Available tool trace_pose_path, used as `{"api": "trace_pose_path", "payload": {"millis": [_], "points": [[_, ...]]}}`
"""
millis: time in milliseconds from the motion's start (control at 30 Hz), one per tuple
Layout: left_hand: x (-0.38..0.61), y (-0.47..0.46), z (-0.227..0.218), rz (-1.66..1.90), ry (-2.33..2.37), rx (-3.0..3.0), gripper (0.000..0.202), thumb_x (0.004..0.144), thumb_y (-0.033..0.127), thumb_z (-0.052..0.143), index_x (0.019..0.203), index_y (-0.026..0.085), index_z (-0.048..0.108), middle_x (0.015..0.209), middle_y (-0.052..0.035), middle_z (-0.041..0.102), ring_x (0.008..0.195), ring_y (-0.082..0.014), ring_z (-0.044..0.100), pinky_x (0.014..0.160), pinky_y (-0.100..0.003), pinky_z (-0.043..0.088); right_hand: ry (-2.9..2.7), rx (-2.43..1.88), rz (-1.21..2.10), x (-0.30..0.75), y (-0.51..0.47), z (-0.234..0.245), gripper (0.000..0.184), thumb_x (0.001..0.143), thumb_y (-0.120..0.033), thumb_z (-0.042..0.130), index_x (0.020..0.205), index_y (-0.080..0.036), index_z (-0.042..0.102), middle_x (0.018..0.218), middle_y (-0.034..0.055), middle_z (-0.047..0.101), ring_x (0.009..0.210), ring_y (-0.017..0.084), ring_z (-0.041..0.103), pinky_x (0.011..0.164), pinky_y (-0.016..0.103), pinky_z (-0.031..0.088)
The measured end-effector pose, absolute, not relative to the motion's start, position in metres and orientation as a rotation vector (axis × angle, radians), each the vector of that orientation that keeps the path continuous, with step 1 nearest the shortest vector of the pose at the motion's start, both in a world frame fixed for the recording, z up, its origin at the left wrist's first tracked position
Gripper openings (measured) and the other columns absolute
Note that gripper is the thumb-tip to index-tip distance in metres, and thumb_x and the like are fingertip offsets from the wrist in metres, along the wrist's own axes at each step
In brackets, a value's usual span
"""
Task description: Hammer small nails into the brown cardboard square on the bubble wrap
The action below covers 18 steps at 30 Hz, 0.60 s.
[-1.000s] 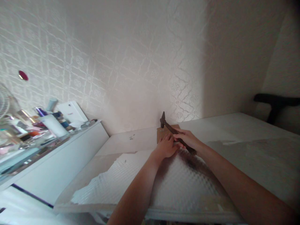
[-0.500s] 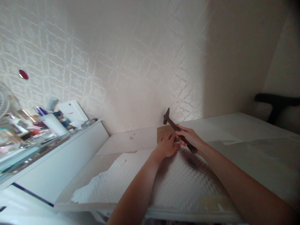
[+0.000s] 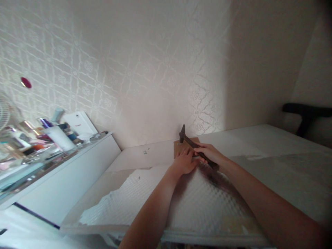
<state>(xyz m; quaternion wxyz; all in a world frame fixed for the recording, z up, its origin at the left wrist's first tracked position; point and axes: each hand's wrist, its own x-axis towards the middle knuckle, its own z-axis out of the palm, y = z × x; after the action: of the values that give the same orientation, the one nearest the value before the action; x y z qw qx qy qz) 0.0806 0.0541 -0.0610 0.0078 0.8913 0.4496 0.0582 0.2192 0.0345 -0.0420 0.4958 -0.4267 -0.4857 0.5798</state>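
My right hand is wrapped round the dark handle of a hammer. Its metal head points away from me, low over the far left part of a small flat brown board. Whether the head touches the board I cannot tell. My left hand lies on the near side of that board with its fingers stretched forward, close beside the right hand. Both hands are above a white textured sheet spread on the table. What lies under the left palm is hidden.
A white dresser on the left carries many bottles, tubes and a white box. A patterned wall rises behind the table. Small dark bits lie near it. A black armrest stands at far right.
The hammer's head has dropped slightly and tipped a little left, lower over the board. The left hand and the board have stayed in place.
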Motion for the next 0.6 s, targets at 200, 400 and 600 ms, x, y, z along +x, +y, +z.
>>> {"api": "trace_pose_path", "payload": {"millis": [200, 400, 600], "points": [[0.0799, 0.0563, -0.0639, 0.207, 1.394, 2.811, 0.051, 0.087, 0.051, 0.025, 0.126, 0.021, 0.034, 0.138, -0.0091, 0.027, 0.125, -0.0267, 0.024, 0.1, -0.047, 0.022, -1.157, -0.972, 1.381, 0.2194, 0.0348, -0.042, 0.041, 0.073, -0.015, 0.049, 0.114, -0.015, 0.052, 0.05, -0.0051, 0.049, 0.029, 0.005, 0.04, 0.026, 0.015, 0.028], [0.0796, 0.0564, -0.0637, 0.211, 1.39, 2.808, 0.052, 0.086, 0.051, 0.026, 0.127, 0.02, 0.034, 0.137, -0.0088, 0.029, 0.125, -0.0261, 0.025, 0.099, -0.045, 0.024, -1.17, -0.987, 1.413, 0.219, 0.0333, -0.0412, 0.037, 0.072, -0.015, 0.05, 0.109, -0.012, 0.054, 0.05, -0.0048, 0.049, 0.028, 0.005, 0.039, 0.025, 0.015, 0.027], [0.0798, 0.0567, -0.064, 0.211, 1.381, 2.822, 0.05, 0.087, 0.049, 0.026, 0.125, 0.018, 0.036, 0.136, -0.0099, 0.03, 0.124, -0.0268, 0.027, 0.099, -0.045, 0.024, -1.174, -0.969, 1.387, 0.2184, 0.0321, -0.0397, 0.046, 0.073, -0.014, 0.049, 0.119, -0.014, 0.049, 0.05, -0.0056, 0.048, 0.028, 0.005, 0.04, 0.025, 0.015, 0.027]]}}
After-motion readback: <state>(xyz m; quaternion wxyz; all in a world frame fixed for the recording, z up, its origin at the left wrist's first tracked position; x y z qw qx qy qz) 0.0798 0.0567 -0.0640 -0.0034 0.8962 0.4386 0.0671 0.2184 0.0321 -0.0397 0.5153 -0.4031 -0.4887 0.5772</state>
